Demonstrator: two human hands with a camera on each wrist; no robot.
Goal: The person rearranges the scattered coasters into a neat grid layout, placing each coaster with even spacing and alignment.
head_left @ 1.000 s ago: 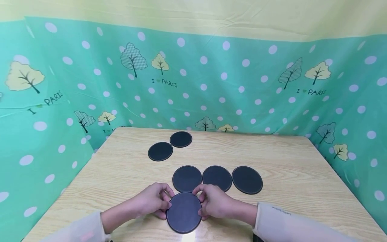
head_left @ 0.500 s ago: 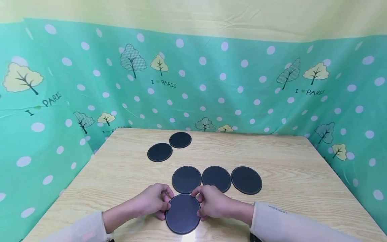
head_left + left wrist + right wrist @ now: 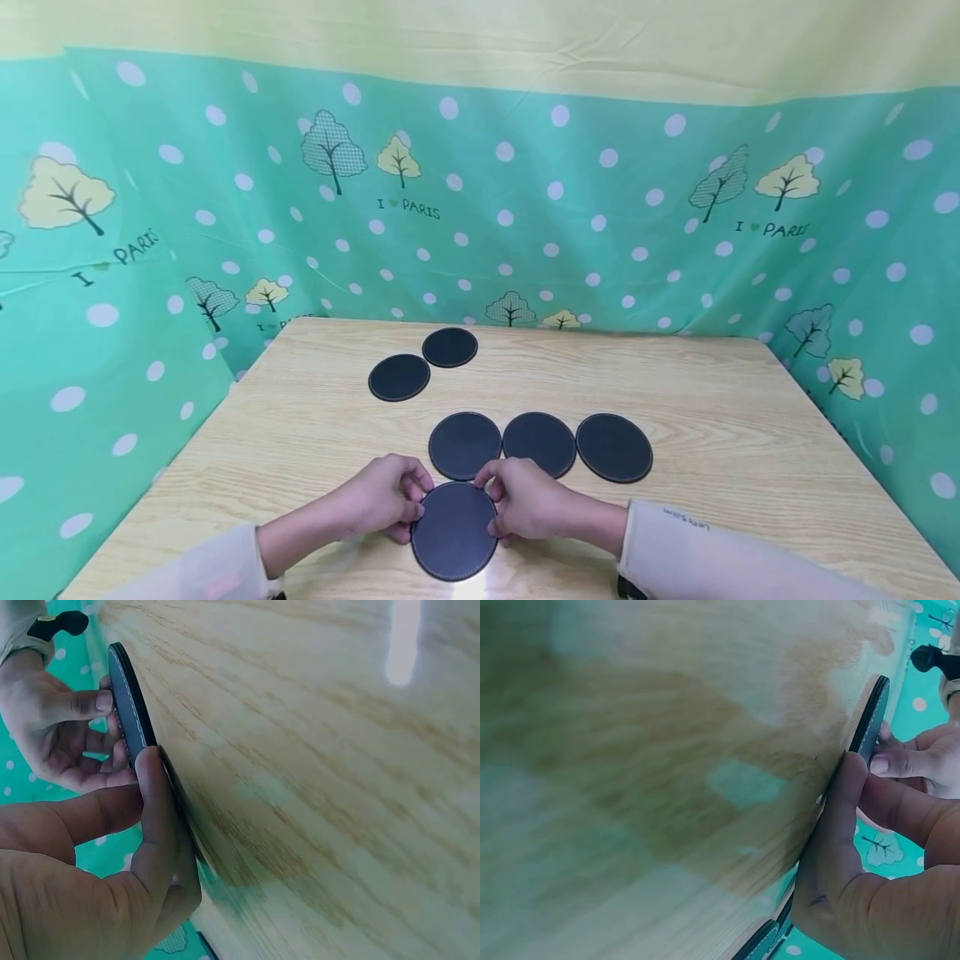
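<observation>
- Our left grip [image 3: 384, 498] and right grip [image 3: 528, 502] pinch the near disc [image 3: 454, 532] by opposite edges.
- It lies between them, neither nearer; round, no long axis.
- Just beyond it on the table [image 3: 720, 387], we see the left-end disc [image 3: 465, 444].

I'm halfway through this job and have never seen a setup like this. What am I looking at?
There's no machine here: a person works with bare hands. The wide picture comes from a camera on the head, looking forward and down; the two close ones come from cameras on the left and right wrists. On the wood-grain table lie two far coasters and a row of three coasters, all black and round. The left hand and right hand hold the nearest coaster by opposite edges.
</observation>
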